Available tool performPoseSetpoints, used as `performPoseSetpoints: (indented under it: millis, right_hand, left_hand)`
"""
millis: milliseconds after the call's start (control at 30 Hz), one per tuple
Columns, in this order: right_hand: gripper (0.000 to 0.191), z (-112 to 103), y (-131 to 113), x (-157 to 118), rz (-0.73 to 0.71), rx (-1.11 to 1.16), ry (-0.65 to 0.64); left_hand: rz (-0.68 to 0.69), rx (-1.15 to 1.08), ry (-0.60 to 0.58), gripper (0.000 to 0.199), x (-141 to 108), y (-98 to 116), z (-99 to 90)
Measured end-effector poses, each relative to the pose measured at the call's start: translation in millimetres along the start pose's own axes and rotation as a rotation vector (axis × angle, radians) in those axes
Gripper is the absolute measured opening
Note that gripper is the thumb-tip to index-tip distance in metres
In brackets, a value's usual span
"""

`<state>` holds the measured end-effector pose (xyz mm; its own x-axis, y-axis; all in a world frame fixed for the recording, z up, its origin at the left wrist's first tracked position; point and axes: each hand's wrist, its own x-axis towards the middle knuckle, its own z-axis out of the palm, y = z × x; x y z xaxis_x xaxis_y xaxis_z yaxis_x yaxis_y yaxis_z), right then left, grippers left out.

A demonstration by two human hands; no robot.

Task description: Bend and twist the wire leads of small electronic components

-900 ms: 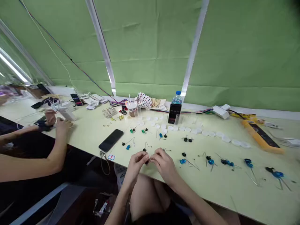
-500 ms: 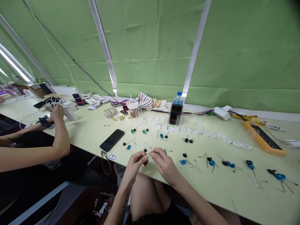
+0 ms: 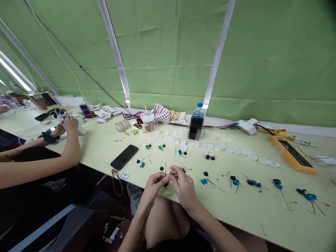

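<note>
Near the table's front edge, my left hand [image 3: 155,185] pinches a small dark part, mostly hidden under the fingers. My right hand [image 3: 184,187] meets it, fingertips closed on a thin bent metal rod [image 3: 165,167] that stands up between the two hands. Just beyond the fingers lies a round black cap [image 3: 161,168]. Around them on the table are similar sets: a blue piece [image 3: 142,164] with a black one to the left, and a blue piece [image 3: 204,181] with a bent rod to the right.
A black phone [image 3: 124,156] lies left of my hands. Behind are rows of white round caps [image 3: 203,145], a drink cup [image 3: 149,123] and a bottle [image 3: 199,111]. An orange-cased device [image 3: 294,154] is at right. A co-worker's arm [image 3: 60,157] reaches over the table at left.
My hands have come closer together, and the rod now stands more upright between the fingertips. At left, the co-worker's hands have shifted a little to the right.
</note>
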<state>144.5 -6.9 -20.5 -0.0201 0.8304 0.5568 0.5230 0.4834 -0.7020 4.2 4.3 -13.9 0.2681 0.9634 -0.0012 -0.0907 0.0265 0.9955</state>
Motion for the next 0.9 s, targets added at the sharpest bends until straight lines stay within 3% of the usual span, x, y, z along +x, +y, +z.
performPoseSetpoints:
  millis: [133,333,533,633,900]
  right_hand:
    - [0.035,4.2,-4.3,-0.1,0.036,0.011,0.006]
    - [0.025,2.7,-12.8,4.4,0.104,0.103,0.032]
    - [0.027,-8.3,-18.2,5.5,-0.297,0.012,-0.104]
    - [0.024,-11.6,-14.7,-0.9,-0.396,-0.058,-0.129]
    - [0.033,-18.9,-7.5,-17.1,-0.246,0.097,-0.18]
  left_hand:
    - [-0.02,-0.024,0.006,0.024,0.0,-1.2,1.9]
    - [-0.053,-0.116,0.002,0.024,-1.0,-5.2,0.1]
    - [-0.173,-0.285,-0.075,0.023,-0.6,-5.5,-6.5]
    - [-0.228,-0.373,-0.109,0.02,-1.3,-2.5,-10.1]
    - [-0.187,-0.26,-0.074,0.021,-2.9,7.1,-12.3]
